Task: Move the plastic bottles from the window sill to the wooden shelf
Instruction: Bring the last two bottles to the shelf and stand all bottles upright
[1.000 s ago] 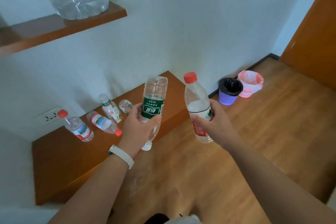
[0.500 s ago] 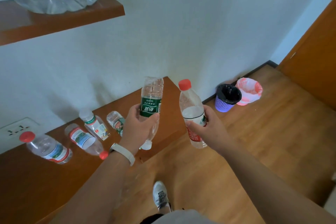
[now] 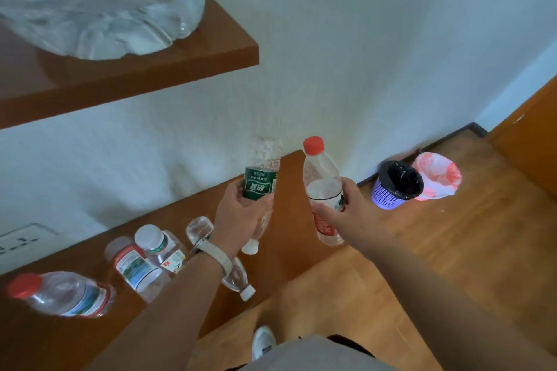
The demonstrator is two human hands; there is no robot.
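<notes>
My left hand [image 3: 241, 217] grips a green-labelled bottle [image 3: 261, 181] upside down, its white cap pointing at the floor. My right hand [image 3: 355, 214] holds a red-capped bottle [image 3: 321, 181] upright by its lower half. Both hang in the air over the edge of a low wooden ledge [image 3: 286, 247]. Several small bottles lie or stand on that ledge: a red-capped one [image 3: 64, 294] on its side at the left, a red-labelled one [image 3: 137, 266], a white-capped one [image 3: 158, 245] and a clear one [image 3: 238, 278] partly behind my wrist. A wooden shelf [image 3: 180, 66] is mounted high on the wall at upper left.
A big clear water jug [image 3: 99, 6] stands on the high shelf and fills much of it. A purple bin [image 3: 394, 184] with a black liner and a pink-lined bin [image 3: 437, 175] stand on the wooden floor by the wall. A wall socket [image 3: 22, 239] is at the left.
I have stepped closer to the wall, so the shelf and the ledge bottles look larger and lower. Both hands keep their bottles, now raised slightly towards the wall.
</notes>
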